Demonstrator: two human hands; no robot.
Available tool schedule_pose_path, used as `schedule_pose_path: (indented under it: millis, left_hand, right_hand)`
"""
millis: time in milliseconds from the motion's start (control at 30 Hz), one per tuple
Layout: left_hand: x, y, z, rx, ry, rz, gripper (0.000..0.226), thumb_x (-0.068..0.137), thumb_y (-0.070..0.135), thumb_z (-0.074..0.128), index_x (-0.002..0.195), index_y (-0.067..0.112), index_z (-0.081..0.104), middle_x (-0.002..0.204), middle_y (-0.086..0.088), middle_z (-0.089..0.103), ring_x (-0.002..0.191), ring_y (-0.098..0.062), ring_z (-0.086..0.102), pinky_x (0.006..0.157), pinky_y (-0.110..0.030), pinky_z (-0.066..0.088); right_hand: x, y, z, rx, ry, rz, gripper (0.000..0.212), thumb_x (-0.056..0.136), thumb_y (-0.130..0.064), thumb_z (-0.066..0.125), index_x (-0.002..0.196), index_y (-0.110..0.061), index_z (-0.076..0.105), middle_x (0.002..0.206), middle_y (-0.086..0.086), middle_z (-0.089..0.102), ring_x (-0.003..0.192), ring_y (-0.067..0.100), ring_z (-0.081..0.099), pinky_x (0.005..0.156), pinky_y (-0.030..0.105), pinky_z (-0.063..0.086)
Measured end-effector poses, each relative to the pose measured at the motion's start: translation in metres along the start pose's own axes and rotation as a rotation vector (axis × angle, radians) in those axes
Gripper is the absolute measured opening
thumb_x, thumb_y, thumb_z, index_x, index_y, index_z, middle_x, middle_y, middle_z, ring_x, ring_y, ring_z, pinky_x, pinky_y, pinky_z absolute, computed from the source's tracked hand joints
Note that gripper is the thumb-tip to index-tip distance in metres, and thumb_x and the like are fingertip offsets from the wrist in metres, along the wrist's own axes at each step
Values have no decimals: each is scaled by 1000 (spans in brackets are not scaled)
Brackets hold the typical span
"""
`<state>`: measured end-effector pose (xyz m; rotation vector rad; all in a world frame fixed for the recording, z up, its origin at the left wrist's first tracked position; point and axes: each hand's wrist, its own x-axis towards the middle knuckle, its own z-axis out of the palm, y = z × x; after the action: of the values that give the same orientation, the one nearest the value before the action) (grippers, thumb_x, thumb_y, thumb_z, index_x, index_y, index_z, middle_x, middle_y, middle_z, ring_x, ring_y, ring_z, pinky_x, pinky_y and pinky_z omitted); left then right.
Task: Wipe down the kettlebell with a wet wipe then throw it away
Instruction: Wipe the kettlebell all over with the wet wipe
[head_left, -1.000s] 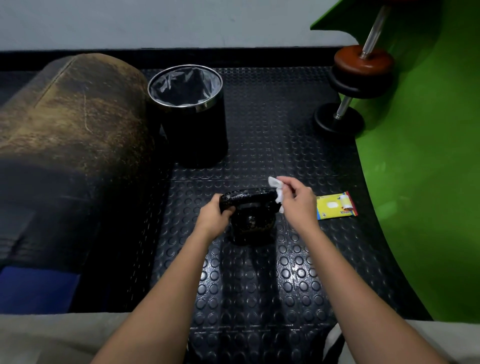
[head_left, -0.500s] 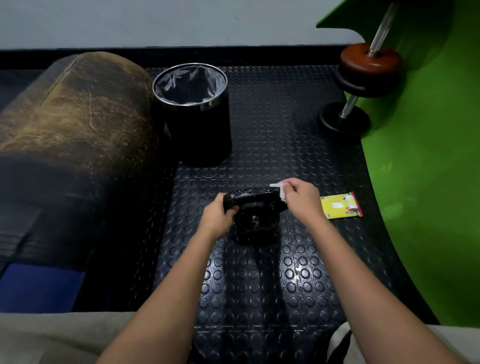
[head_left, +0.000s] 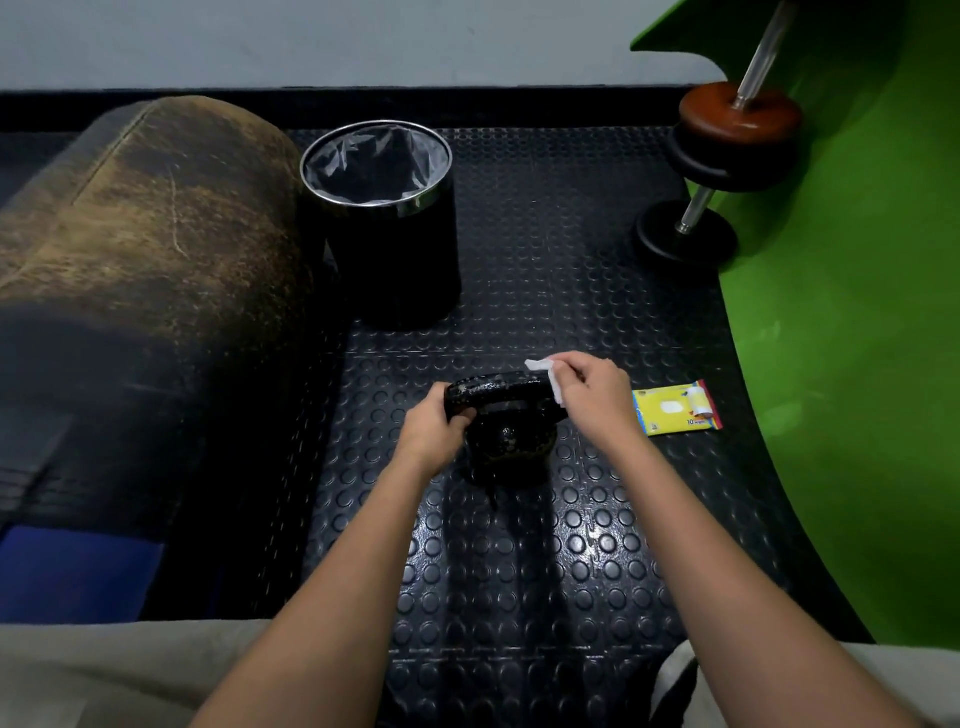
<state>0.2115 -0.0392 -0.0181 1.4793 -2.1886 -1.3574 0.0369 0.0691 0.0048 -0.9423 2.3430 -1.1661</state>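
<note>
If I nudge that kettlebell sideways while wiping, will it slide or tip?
The kettlebell looks like solid metal, so probably heavy and hard to slide on the studded mat. Its body sits squat, and the left hand grips the handle, so tipping seems unlikely. Its glossy surface may be slippery.

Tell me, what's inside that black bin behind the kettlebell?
The bin holds a thin crinkled liner bag folded over its metal rim. No rubbish shows in the part visible, but the near wall hides the bottom, so something could lie there unseen.

Glossy black kettlebell (head_left: 506, 447); studded rubber floor mat (head_left: 545, 561).
</note>
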Motion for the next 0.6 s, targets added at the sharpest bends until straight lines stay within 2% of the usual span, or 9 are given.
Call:
schedule_pose_path:
  millis: [100,133,200,267,333,433,467,533,600]
  left_hand:
    - [-1,-1,1,-3,-2,5,28,95,20,57,122,24,51,98,3,61,81,-14,58,60,-24,40]
    - [0,-1,0,-3,-1,5,28,95,20,57,122,24,51,100,2,61,82,-15,59,62,-24,41]
    - [1,-1,-1,2,3,1,29,94,22,58,123,24,51,102,0,63,83,-16,59,64,-26,41]
    - [2,-1,-1,12,12,-1,29,94,24,58,123,24,51,103,0,62,83,-15,58,64,-25,40]
    - [1,0,1,18,13,1,29,94,24,58,123,24,52,103,2,60,84,-13,56,64,-23,38]
    - [-1,-1,1,6,2,10,29,94,24,58,123,24,52,104,1,62,84,-12,57,60,-21,39]
    - [-1,-1,1,6,2,10,29,94,25,58,123,24,52,104,1,62,85,-13,57,62,-22,39]
    - [0,-2,0,8,10,2,29,94,26,58,122,24,52,102,1,62,80,-12,58,60,-22,39]
    - [1,-2,-1,2,16,-7,28,94,26,58,122,25,51,101,0,61,75,-10,57,55,-21,39]
  right_hand:
    - [0,10,-9,43,20,140,26,96,-23,50,83,-23,72,66,-10,65,73,20,58,66,30,41]
    - [0,9,-8,31,30,130,26,96,-22,50,84,-20,73,68,-7,66,75,21,58,67,30,42]
    - [-3,0,0,4,49,19,24,97,-20,51,96,-17,75,86,-3,72,89,21,56,78,31,43]
    - [-11,-11,8,-21,41,-91,25,99,-19,51,104,-17,75,96,-9,68,97,17,49,83,27,37]
    - [-13,-6,10,-1,75,-80,25,100,-20,50,106,-18,74,94,-13,64,95,16,49,78,24,35]
    - [-8,13,3,123,118,108,24,100,-23,49,97,-19,72,73,-10,63,75,18,56,66,28,42]
    - [-7,15,3,111,125,116,25,99,-24,48,96,-19,72,69,-11,60,76,20,56,67,30,42]
    - [-9,8,6,48,127,20,25,99,-21,49,99,-21,74,75,-16,59,87,22,53,74,29,38]
    - [-15,-4,10,-11,107,-123,25,100,-18,50,104,-19,74,90,-16,61,94,17,47,77,21,32]
